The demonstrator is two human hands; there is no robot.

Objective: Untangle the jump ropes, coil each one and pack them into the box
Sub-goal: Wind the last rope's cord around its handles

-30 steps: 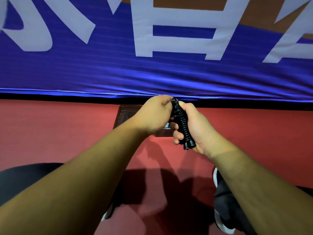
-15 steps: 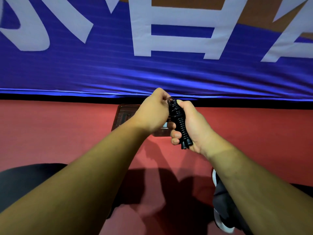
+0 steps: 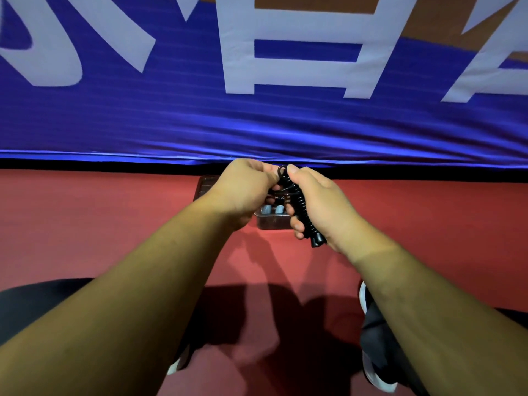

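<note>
View from a head-worn camera, looking down along two bare forearms that reach forward and meet near the middle of the scene. The right hand (image 3: 323, 207) is clenched around a black jump rope (image 3: 303, 208), grasping its ribbed handle so that it runs slantwise through the fist: the upper end pokes out by the thumb and the lower end sticks out below the little finger. The left hand (image 3: 243, 192) is curled too, its knuckles facing the camera, and it is pressed close against the right. Its fingertips are mostly hidden, but they seem to be pinching the thin black cord (image 3: 281, 169) that loops out of the top of the handle. A few fine strands of cord show in the gap between the two hands. Both hands are held up above a red floor (image 3: 85, 224). Directly behind and below them, a small dark box (image 3: 274, 224) sits on the floor near its far edge, largely covered by the hands. Two pale blue rounded items (image 3: 274, 209) show inside the box, too small to identify. Along the floor's far edge hangs a blue banner (image 3: 171, 124) with large white characters. At the near edge, dark trousers (image 3: 28, 304) and white-soled shoes (image 3: 380, 381) show beneath the arms.
</note>
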